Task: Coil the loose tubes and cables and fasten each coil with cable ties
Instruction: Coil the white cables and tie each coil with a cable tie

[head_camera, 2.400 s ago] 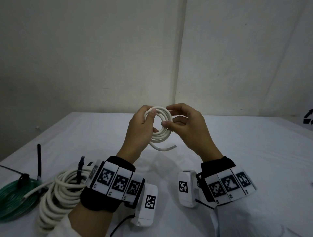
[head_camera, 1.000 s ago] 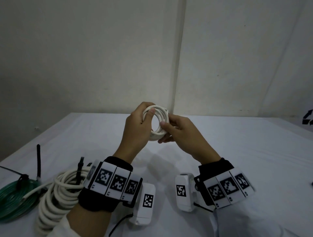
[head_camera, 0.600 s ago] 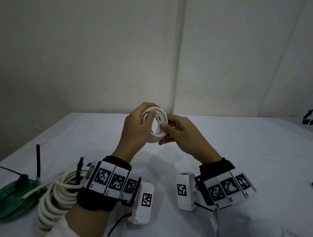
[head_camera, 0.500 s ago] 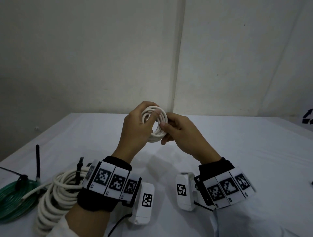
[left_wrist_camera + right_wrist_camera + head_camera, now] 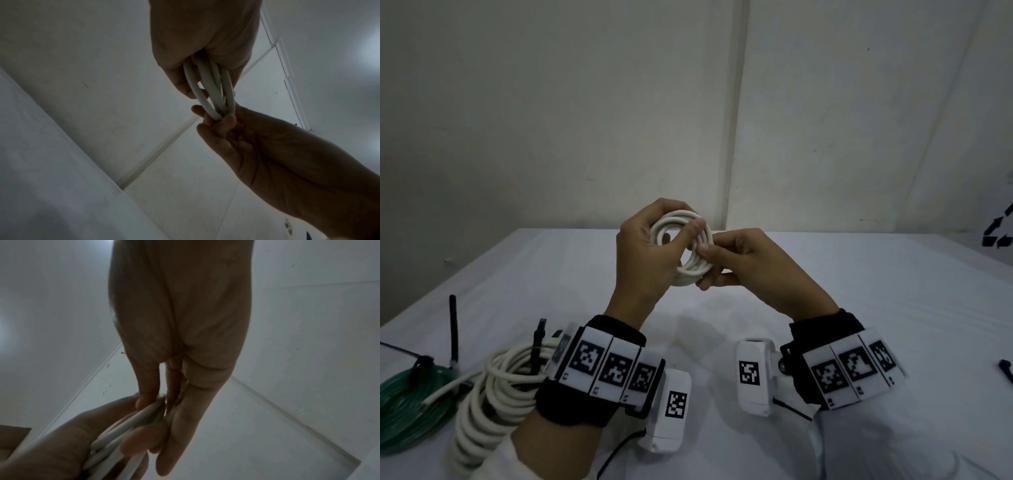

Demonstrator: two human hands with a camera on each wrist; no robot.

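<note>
Small coil of white plastic tube [image 5: 693, 255] being held up above the white-clothed table [image 5: 876, 291]. Left hand [image 5: 645, 260] is gripping one side, right hand [image 5: 750, 265] pinching the opposite rim, likely keeping loops from springing apart before tying.

Both hands bare: left hand [image 5: 645, 255], right hand [image 5: 751, 265]. Black fabric band round each wrist: left wristband [image 5: 575, 404], right wristband [image 5: 822, 325]. Each band carries a curved row of white plates [image 5: 607, 366] printed with black square-grid markers, small characters under them, too small to read. White boxy camera pod [image 5: 671, 411] on the inner left wrist, one marker on its face, thin black cable below. Matching pod [image 5: 753, 373] on the right. Pale sleeves [image 5: 887, 448] past the bands.
</note>
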